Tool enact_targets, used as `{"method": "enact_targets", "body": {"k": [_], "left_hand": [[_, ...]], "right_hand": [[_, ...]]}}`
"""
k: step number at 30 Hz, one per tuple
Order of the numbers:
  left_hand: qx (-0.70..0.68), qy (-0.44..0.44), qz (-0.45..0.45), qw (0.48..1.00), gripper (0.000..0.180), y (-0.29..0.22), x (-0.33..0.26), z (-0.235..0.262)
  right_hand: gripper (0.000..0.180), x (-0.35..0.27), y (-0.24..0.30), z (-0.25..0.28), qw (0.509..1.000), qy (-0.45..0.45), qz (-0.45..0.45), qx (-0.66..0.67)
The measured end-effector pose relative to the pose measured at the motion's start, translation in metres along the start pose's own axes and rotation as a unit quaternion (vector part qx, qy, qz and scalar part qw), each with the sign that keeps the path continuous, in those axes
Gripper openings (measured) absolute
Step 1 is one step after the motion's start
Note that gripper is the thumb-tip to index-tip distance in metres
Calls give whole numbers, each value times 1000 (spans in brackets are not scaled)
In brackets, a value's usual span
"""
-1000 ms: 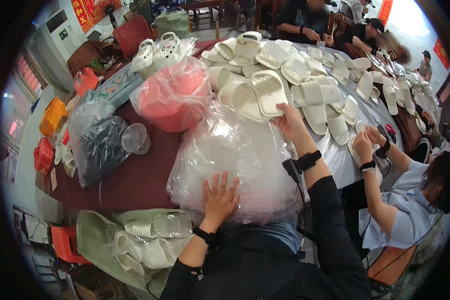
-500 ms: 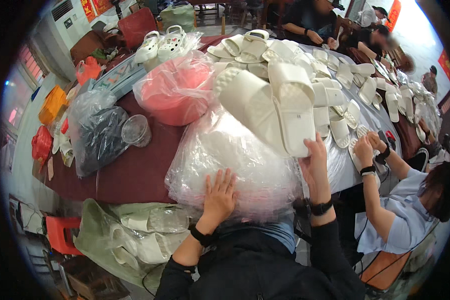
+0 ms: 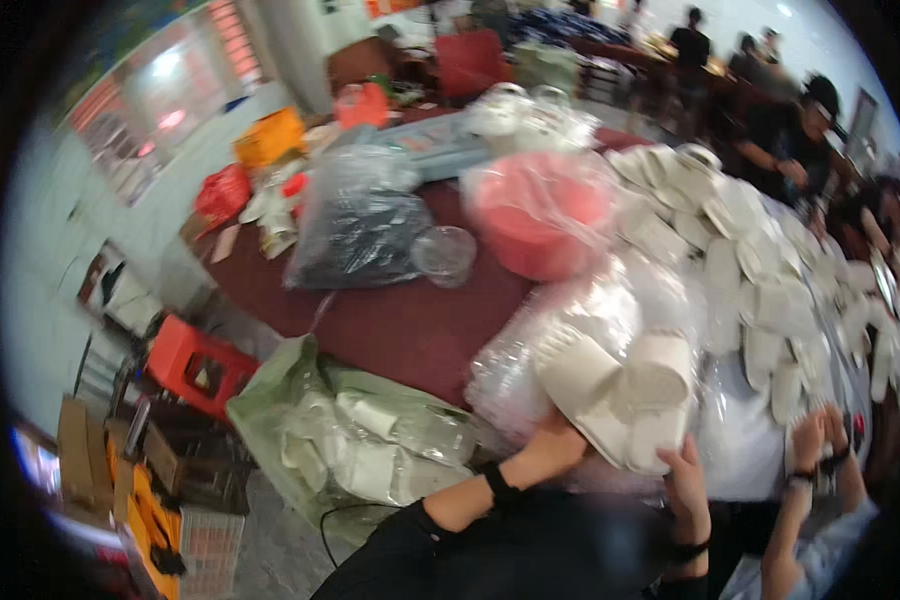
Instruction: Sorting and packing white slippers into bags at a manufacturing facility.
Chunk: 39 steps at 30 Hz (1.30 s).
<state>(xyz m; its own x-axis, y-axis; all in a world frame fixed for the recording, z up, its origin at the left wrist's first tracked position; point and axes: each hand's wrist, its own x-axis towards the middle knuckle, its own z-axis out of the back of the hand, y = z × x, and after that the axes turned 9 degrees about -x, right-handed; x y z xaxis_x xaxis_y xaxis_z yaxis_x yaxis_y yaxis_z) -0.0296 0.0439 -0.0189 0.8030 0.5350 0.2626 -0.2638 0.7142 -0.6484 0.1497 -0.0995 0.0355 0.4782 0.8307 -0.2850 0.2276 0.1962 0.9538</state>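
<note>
A pair of cream slide slippers (image 3: 660,415) hangs in front of me over a pile of clear plastic bags (image 3: 510,365), soles partly overlapping. My right hand (image 3: 686,490) grips the pair by the heel end, thumb against the near edge. On the other side, my left hand (image 3: 555,447) reaches in at the slippers' lower left, against the plastic; its fingers are hidden behind the slippers. Beyond the bags stands a pink basin (image 3: 545,225) with clear film over it.
Many cream slippers (image 3: 760,300) lie heaped on the table's right. A dark-filled bag (image 3: 355,240) and clear tub (image 3: 443,255) stand left on the maroon cloth (image 3: 400,335). A green sack (image 3: 270,400) of bagged slippers sits below, near a red stool (image 3: 200,365). Another person's hands (image 3: 815,440) work at right.
My view has swung left. The slippers have come nearer and lower in my right hand. My left hand has moved from lying flat on the bags to beside the slippers, fingers now hidden.
</note>
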Motion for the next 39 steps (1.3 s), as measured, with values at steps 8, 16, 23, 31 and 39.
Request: {"method": "enact_targets", "body": {"k": [8, 16, 23, 31, 39], "left_hand": [[39, 86, 55, 994, 54, 3, -11, -15], [45, -31, 0, 999, 60, 22, -12, -37], [29, -33, -30, 999, 53, 14, -10, -27], [52, -50, -24, 997, 45, 16, -16, -28], [104, 19, -34, 994, 48, 17, -4, -36]], "right_hand": [[48, 49, 24, 47, 992, -34, 81, -88], [32, 77, 29, 16, 764, -232, 372, -473], [36, 60, 14, -38, 694, 99, 342, -626], [40, 86, 8, -70, 715, 54, 319, -620], [20, 78, 3, -52, 731, -61, 400, -550]]}}
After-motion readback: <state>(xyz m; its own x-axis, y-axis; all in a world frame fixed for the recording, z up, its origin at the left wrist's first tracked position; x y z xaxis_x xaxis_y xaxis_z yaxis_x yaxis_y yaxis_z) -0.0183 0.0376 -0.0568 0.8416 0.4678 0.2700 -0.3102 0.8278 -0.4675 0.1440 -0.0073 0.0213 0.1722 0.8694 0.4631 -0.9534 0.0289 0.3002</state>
